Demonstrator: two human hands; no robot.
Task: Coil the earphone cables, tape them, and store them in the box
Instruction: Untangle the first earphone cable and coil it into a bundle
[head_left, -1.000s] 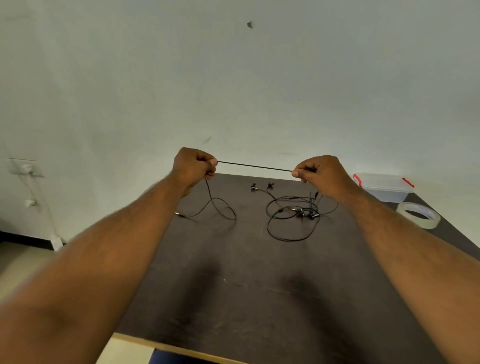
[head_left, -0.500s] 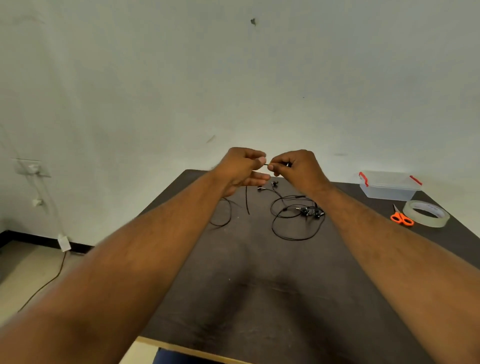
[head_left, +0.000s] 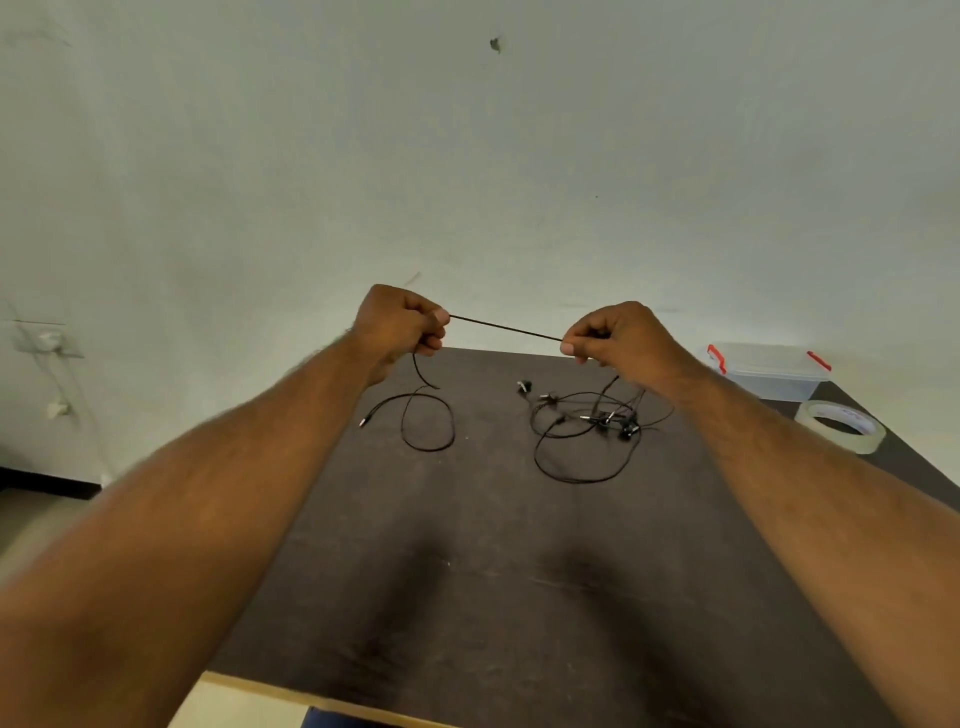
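A black earphone cable (head_left: 506, 327) runs taut between my two hands above the far part of the dark table (head_left: 493, 571). My left hand (head_left: 400, 325) pinches one end of the stretch; below it the cable drops to a loop and plug (head_left: 426, 421) on the table. My right hand (head_left: 610, 338) pinches the other end, above a tangle of black earphone cables (head_left: 587, 431). A clear plastic box with red latches (head_left: 769, 371) stands at the far right, lid on. A roll of clear tape (head_left: 841, 426) lies in front of it.
A pale wall rises right behind the table. A wall socket with a hanging cord (head_left: 47, 343) is at the left. The table's light front edge (head_left: 311, 699) shows at the bottom. My right forearm hides the spot beside the tape.
Half a second ago my hands were together over the table's middle; now they have drawn apart and the cable is stretched taut between them again, as it was a second ago.
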